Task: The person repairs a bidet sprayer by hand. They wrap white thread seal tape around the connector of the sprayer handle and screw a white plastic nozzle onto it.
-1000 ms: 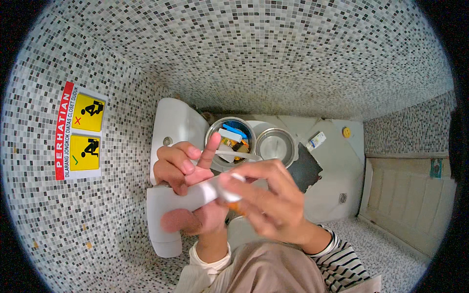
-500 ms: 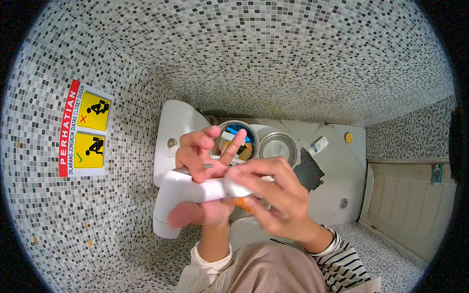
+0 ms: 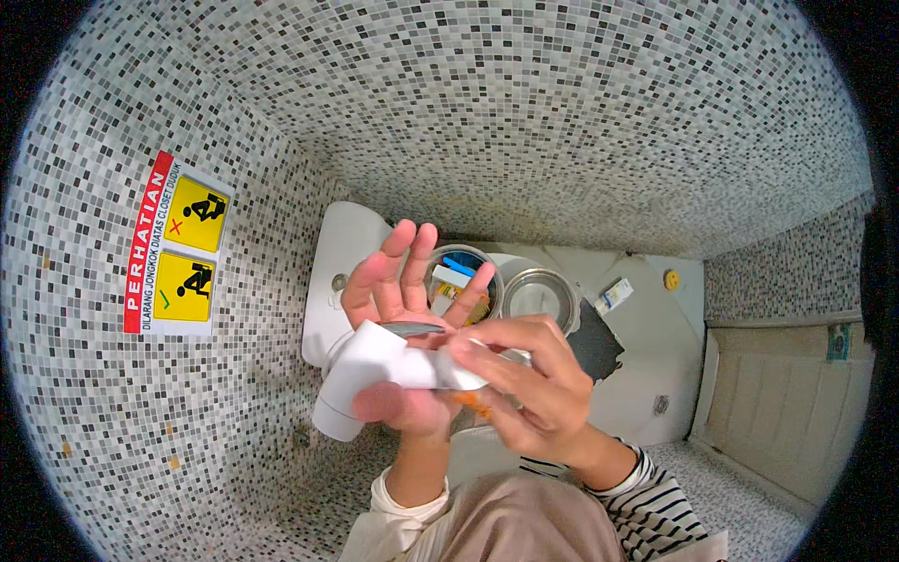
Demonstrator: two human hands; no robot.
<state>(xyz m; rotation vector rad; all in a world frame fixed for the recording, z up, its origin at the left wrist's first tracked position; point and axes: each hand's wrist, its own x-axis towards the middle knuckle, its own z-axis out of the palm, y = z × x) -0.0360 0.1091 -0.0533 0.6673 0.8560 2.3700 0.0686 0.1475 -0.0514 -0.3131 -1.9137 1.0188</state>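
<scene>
A white, T-shaped fitting [image 3: 367,363], tap-like, with a seamed wide barrel, a narrower side arm and a flat grey lever [image 3: 413,329], lies across my left hand [image 3: 403,290]. The left thumb rests over its near side while the other fingers spread out behind it. My right hand [image 3: 538,384] closes round the end of the side arm, thumb and fingers wrapped about it. Under those fingers a bit of something orange [image 3: 471,403] shows, blurred, and its kind cannot be told. The right fingertips hide part of the side arm's end.
Behind my hands, a round container [image 3: 496,267] holds several small items, some blue and yellow. To its right come a round metal dish [image 3: 541,298], a dark grey sheet [image 3: 596,345], a small white box [image 3: 615,294] and a yellow round object [image 3: 671,279]. A toilet tank [image 3: 328,314] stands left.
The fitting has tilted, its barrel shifting right and up. My left fingers have straightened and spread upward. My right hand keeps its place at the side arm's end.
</scene>
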